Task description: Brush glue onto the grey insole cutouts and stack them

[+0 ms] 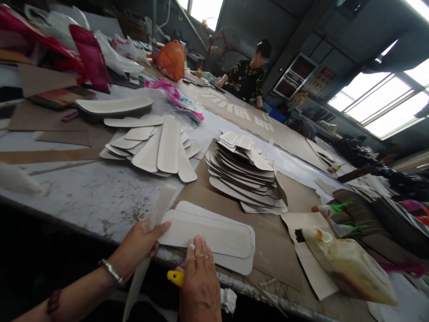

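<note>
My left hand (142, 243) pinches a long pale strip (162, 203) whose tail hangs below the table edge. Its thumb rests on the left end of a white rounded panel (214, 232). Under that lies another white panel (234, 263), showing along the edges. My right hand (200, 277) presses its outstretched fingers on the top panel's near edge. A yellow-handled tool (176, 277) pokes out on the thumb side of this hand; the rest of it is hidden. White smears mark the fingertips.
Fanned white panels (169, 143) and a tall stack of curved panels (241, 174) lie beyond my hands. A cloudy plastic jug (358, 268) and green-tipped bottles (342, 208) are at right. Plastic bags (170, 60) crowd the back left. Another person (250, 74) works across the table.
</note>
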`<state>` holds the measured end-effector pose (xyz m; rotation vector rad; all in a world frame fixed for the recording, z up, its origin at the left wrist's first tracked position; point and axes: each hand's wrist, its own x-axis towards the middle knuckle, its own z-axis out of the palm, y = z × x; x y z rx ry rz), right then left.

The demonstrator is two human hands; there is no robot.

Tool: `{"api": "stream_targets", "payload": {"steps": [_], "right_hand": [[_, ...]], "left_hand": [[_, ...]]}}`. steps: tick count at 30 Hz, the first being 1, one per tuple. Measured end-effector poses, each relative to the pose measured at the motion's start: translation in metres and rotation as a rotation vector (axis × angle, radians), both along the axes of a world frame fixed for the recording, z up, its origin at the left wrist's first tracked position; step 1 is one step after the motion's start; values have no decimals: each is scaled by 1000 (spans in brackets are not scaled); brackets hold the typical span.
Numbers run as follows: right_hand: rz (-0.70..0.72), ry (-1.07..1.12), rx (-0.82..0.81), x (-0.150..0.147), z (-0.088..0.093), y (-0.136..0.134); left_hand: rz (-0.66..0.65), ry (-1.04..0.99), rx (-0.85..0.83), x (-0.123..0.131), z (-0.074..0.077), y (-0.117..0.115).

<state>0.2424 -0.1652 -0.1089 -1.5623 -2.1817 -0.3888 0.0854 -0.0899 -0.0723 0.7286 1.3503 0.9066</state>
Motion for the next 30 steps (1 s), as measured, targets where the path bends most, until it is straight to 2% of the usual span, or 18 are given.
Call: {"api": "stream_targets", "payload": {"steps": [2, 3, 7, 10, 13, 17, 19, 23, 25, 30], "right_hand": [[74, -25, -2, -6, -1, 0], [67, -23, -4, -9, -2, 1], [-99, 26, 16, -19, -4, 3], [-4, 42, 2, -31, -2, 2], [127, 51, -67, -33, 9, 2], [73, -66, -63, -24, 23, 7], [65, -88, -70, -27, 24, 8], [236, 87, -120, -48, 21, 5], [288, 183, -127, -53, 22, 2], [177, 301, -71, -31, 29, -7]], "left_hand": [[-2, 4, 6, 0, 1, 0], [-10, 7, 10, 0, 0, 0], [-40, 10, 17, -1, -9, 0], [-33, -65, 14, -4, -14, 0], [-33, -127, -5, -6, -17, -1], [-21, -138, -23, -7, -20, -1], [-6, -180, -24, -6, -19, -1], [51, -267, -52, -6, -6, 1], [39, -257, -82, -7, 1, 2], [-82, -144, -45, -9, 2, 4]]}}
